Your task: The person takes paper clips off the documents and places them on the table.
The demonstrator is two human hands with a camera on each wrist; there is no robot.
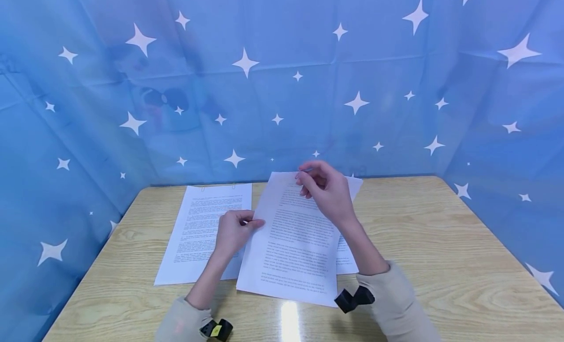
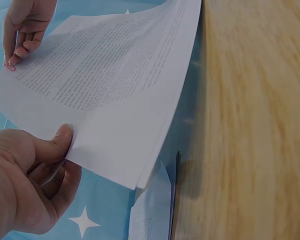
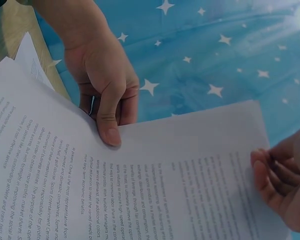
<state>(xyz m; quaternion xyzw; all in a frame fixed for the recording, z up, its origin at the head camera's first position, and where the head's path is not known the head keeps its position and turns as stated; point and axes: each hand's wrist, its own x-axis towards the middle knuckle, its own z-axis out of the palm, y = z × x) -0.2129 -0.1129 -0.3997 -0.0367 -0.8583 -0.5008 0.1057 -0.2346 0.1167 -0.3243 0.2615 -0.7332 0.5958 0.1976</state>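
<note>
A small stack of printed sheets (image 1: 291, 254) is lifted at a tilt over the table. My left hand (image 1: 233, 230) pinches its left edge between thumb and fingers, the thumb lying on the printed face in the left wrist view. At the top edge, my right hand (image 1: 323, 190) has thumb and fingertips brought together on a small pinkish-red paper clip (image 2: 10, 67). That clip sits right at the sheets' margin, partly covered by the fingertips. In the right wrist view, the left thumb (image 3: 110, 135) presses on the paper's edge.
To the left lies another printed stack (image 1: 211, 209) with yellowish paper clips (image 1: 202, 189) on its top edge. More printed paper (image 1: 348, 258) shows behind the lifted sheets on the right. The wooden table (image 1: 440, 249) meets a blue star-patterned curtain (image 1: 282, 92) at the back.
</note>
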